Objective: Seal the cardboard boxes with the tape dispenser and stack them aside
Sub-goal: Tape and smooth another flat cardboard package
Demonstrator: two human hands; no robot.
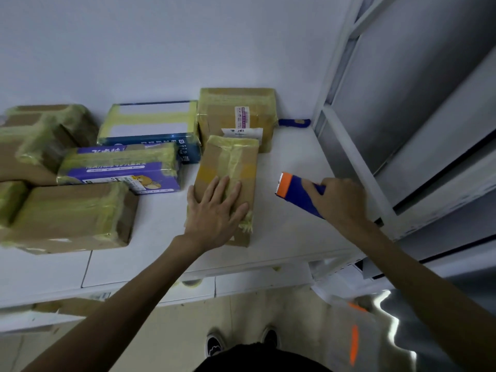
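left hand (214, 210) on box (228, 157), dispenser (295, 193) (right hand (341, 202))

Tape dispenser (298, 193): I lose its handle inside the right hand (341, 202).
Leftmost boxes (26, 146): blurred, cropped by the edge.
Shipping label (243, 120): unreadable.

Our left hand (217, 210) lies palm down, fingers straight and spread; to its right, our right hand (341, 202) curls around the tape dispenser (298, 193), both arms outstretched.
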